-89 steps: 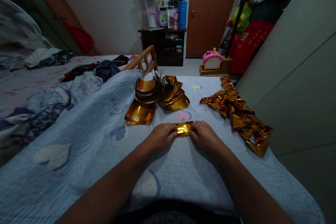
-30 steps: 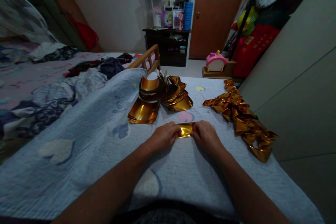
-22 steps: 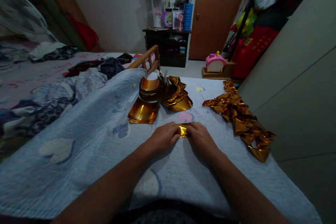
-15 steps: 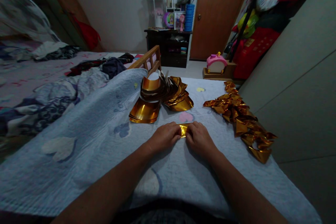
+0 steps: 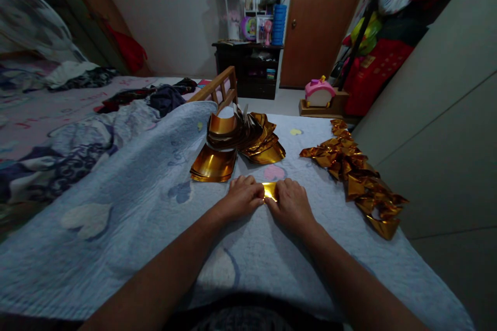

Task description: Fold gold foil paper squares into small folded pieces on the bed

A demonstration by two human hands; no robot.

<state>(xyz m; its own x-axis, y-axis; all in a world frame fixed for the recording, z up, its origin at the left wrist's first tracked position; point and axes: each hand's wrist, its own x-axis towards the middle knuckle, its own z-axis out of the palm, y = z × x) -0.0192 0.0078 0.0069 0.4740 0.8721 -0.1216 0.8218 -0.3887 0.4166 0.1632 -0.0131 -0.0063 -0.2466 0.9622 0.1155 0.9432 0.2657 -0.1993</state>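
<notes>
1. on the pale blue blanket point(image 5: 128, 217), straight ahead of the person, a small gold foil piece point(image 5: 270, 191) lies between the two hands. only a short bright strip of it shows.
2. the left hand point(image 5: 243, 197) is curled, knuckles up. its fingertips are closed on the left end of the gold foil piece and press it to the blanket.
3. the right hand point(image 5: 290, 202) is curled the same way on the right end. the two hands nearly touch over the piece, and how it is folded under them cannot be told.
4. both bare forearms run from the bottom edge up to the hands.
5. just beyond the left hand lies a flat stack of gold sheets point(image 5: 213, 164), apart from the fingers.
6. behind that stack a heap of curled gold sheets point(image 5: 248, 134) fans out, touching the stack's far edge.
7. to the right, well apart from the right hand, a row of folded gold pieces point(image 5: 351, 168) runs along the blanket's edge beside a grey cupboard front point(image 5: 438, 129).
8. a wooden bed rail point(image 5: 217, 89) rises behind the heap, and crumpled clothes point(image 5: 165, 97) lie on the bed to the left.
9. farther back stand a dark cabinet point(image 5: 248, 70), a pink toy point(image 5: 317, 90) near the floor, and a brown door point(image 5: 322, 20) that is shut.
</notes>
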